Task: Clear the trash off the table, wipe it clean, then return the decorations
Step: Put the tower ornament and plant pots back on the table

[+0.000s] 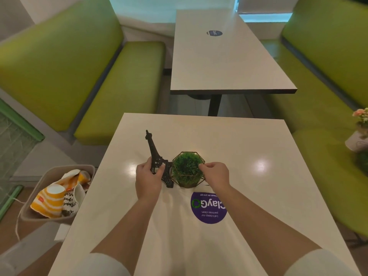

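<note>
A black Eiffel Tower model (154, 154) stands on the white table (249, 186), leaning a little to the left. My left hand (148, 180) grips its base between thumb and fingers. Right beside it sits a green grass ball in a gold wire frame (187, 169). My right hand (216, 175) pinches the right side of that frame. A beige bin (42, 186) left of the table holds crumpled yellow-striped paper cups and wrappers (52, 200).
A round purple sticker (209, 209) lies on the table near my right arm. Green benches (119, 92) flank both sides. A second table (223, 56) stands beyond. A potted flower (359, 132) sits on the right bench.
</note>
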`<state>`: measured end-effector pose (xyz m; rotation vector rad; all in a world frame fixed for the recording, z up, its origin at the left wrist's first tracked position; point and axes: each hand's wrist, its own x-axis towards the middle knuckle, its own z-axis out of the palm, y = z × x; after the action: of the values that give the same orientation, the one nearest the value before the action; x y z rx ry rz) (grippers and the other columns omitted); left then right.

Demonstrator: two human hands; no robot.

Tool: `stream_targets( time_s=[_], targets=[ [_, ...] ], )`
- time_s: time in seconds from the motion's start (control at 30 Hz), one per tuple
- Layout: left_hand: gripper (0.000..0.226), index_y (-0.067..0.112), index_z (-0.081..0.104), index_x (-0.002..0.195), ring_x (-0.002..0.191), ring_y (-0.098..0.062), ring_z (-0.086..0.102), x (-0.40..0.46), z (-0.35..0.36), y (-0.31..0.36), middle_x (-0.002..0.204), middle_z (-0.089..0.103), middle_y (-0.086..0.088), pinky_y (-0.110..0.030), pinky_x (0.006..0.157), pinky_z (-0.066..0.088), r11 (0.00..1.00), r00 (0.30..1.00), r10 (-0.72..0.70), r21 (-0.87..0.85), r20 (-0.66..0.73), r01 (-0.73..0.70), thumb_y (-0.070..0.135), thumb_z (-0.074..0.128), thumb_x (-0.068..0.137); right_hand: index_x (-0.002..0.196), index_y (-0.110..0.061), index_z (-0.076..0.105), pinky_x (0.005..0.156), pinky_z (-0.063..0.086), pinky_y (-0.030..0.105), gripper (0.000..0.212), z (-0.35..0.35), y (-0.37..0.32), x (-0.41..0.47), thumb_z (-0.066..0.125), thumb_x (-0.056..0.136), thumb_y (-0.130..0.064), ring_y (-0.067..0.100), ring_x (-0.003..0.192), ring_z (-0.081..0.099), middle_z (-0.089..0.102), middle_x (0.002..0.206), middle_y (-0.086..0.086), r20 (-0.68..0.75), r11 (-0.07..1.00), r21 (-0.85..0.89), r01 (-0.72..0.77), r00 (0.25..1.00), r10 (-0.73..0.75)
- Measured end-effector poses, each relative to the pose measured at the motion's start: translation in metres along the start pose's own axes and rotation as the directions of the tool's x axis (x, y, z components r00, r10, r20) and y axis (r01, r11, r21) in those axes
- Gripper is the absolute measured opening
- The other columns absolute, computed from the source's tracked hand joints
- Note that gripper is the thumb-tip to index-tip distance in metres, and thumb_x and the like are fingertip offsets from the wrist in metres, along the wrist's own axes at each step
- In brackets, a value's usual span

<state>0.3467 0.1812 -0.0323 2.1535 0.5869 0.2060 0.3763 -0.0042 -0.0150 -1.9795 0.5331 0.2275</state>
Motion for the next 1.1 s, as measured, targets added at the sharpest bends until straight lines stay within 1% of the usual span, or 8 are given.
stream_targets(
  time_s=[0.1,0.23,0.57,0.67,0.77,0.9,0.97,1.1],
  targets=[
    [0.031,0.027,0.062,0.123,0.084,-0.012,0.050,0.000,0.000,0.000,0.108,0.049,-0.002,-0.026,0.074,0.040,1.000,1.000,-0.010,-0.021,0.006,0.010,0.037,0.060,0.093,0.084,-0.014,0.071,0.068,0.050,0.030,0.016,0.005,0.004,-0.001,0.066,0.089,-0.028,0.021,0.075,0.064,0.066,0.074,0.000,0.009,1.000,0.002,0.007,1.000,-0.007],
    [0.031,0.027,0.061,0.123,0.082,-0.012,0.049,0.000,0.000,0.000,0.108,0.049,-0.004,-0.026,0.073,0.040,1.000,1.000,-0.009,-0.020,0.005,0.010,0.037,0.060,0.094,0.091,-0.013,0.071,0.057,0.040,0.022,0.018,0.005,0.008,-0.003,0.065,0.090,-0.030,0.015,0.074,0.061,0.065,0.076,-0.003,0.008,1.000,-0.004,0.014,1.000,-0.014],
    [0.035,0.030,0.057,0.126,0.082,-0.012,0.052,-0.003,-0.001,0.005,0.112,0.052,0.000,-0.028,0.070,0.041,0.999,0.999,-0.039,0.016,0.011,0.038,0.041,0.060,0.093,0.103,-0.013,0.072,0.073,0.039,0.024,0.027,0.007,0.015,-0.001,0.062,0.093,-0.036,0.010,0.080,0.055,0.064,0.090,-0.004,0.002,0.997,-0.049,0.058,0.998,-0.058],
    [0.046,0.024,0.052,0.133,0.100,-0.020,0.058,-0.009,-0.002,0.008,0.122,0.052,-0.002,-0.030,0.076,0.043,0.998,0.998,-0.063,-0.011,0.003,0.063,0.040,0.063,0.091,0.109,-0.013,0.071,0.075,0.039,0.024,0.029,0.002,0.015,-0.002,0.061,0.094,-0.035,0.010,0.084,0.056,0.069,0.103,-0.001,0.006,0.997,-0.045,0.069,0.998,-0.069],
    [0.061,0.015,0.044,0.140,0.123,-0.024,0.047,-0.020,-0.002,0.013,0.133,0.049,-0.005,-0.036,0.090,0.043,0.995,0.992,-0.094,0.003,-0.085,0.095,0.038,0.067,0.088,0.113,-0.013,0.069,0.076,0.040,0.023,0.030,-0.007,0.013,-0.005,0.060,0.094,-0.034,0.010,0.087,0.056,0.069,0.110,-0.001,0.004,0.997,-0.015,0.077,0.997,-0.077],
    [0.048,0.014,0.051,0.127,0.120,-0.024,0.045,-0.047,0.007,0.027,0.123,0.051,-0.005,-0.035,0.087,0.045,0.997,0.983,-0.073,0.017,-0.169,0.077,0.036,0.068,0.088,0.112,-0.014,0.067,0.068,0.040,0.022,0.026,-0.032,0.014,-0.014,0.056,0.096,-0.032,0.009,0.081,0.055,0.066,0.104,-0.002,-0.018,0.996,0.016,0.082,0.996,-0.082],
    [0.040,0.016,0.053,0.121,0.115,-0.022,0.047,-0.061,0.017,0.039,0.118,0.050,-0.002,-0.036,0.088,0.048,1.000,0.989,-0.030,0.006,-0.146,0.031,0.038,0.065,0.089,0.110,-0.015,0.066,0.068,0.041,0.023,0.023,-0.049,0.018,-0.017,0.055,0.097,-0.030,0.011,0.083,0.055,0.064,0.098,-0.003,-0.038,0.997,0.040,0.073,0.997,-0.071],
    [0.025,0.023,0.061,0.109,0.106,-0.016,0.049,-0.080,0.048,0.076,0.108,0.052,0.006,-0.032,0.082,0.045,0.992,0.992,0.126,0.025,-0.005,-0.125,0.042,0.055,0.094,0.100,-0.015,0.064,0.049,0.037,0.017,0.015,-0.096,0.027,-0.020,0.055,0.096,-0.027,0.004,0.071,0.051,0.059,0.086,-0.008,-0.101,0.990,0.128,0.056,0.994,-0.043]
  ],
)
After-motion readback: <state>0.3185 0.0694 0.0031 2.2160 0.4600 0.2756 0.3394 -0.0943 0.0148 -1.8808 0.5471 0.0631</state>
